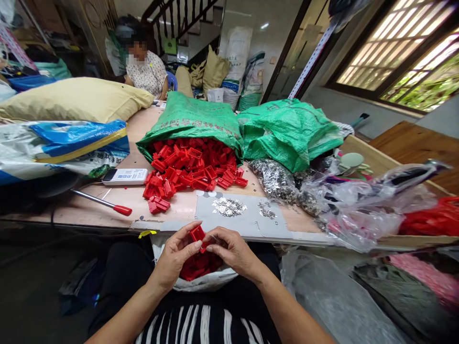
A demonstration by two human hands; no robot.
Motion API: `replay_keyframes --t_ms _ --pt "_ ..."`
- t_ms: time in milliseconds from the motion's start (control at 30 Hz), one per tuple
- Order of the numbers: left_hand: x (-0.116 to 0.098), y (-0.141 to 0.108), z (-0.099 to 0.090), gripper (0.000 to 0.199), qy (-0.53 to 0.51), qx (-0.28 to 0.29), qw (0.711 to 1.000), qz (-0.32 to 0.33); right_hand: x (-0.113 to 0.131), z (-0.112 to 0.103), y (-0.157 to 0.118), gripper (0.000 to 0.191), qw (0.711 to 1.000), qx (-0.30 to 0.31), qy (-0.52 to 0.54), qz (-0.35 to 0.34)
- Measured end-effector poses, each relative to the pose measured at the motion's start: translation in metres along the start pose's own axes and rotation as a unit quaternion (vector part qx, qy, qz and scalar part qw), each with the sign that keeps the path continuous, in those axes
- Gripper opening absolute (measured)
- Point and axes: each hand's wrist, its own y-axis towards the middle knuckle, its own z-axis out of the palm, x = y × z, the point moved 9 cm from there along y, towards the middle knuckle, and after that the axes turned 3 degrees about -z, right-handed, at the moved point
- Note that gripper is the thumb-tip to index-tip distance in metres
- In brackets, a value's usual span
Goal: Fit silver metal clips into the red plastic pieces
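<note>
Between the thumb and fingers of my left hand (178,251) is a small red plastic housing (197,233), open on one side. My right hand (229,247) pinches at the lower end of the same part; whether a tiny metal piece is in its fingertips I cannot make out. Below both hands, a white bag (215,282) on my lap holds more red parts (199,267). In front of my hands lies a grey sheet (247,229) bearing a larger pile of small shiny metal pieces (229,207) and a smaller pile (267,210).
Red housings spill from a green sack (201,114) onto the table (179,210). A red-tipped lever (122,210) juts in at left near a white box (125,177). Bags of metal pieces (274,179) and clear plastic (362,215) crowd the right. A person (147,71) sits across the table.
</note>
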Motion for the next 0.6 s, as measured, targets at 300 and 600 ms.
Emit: replay_keyframes --t_ms 300,600 --pt "0.001 0.003 -0.004 0.052 0.039 0.0 0.999 0.004 -0.01 -0.008 -0.003 0.013 0.999 -0.031 0.019 0.029" --pt "0.0 0.007 -0.001 0.052 0.007 -0.001 1.0 -0.005 0.015 0.001 -0.001 0.012 0.99 0.011 -0.116 -0.073"
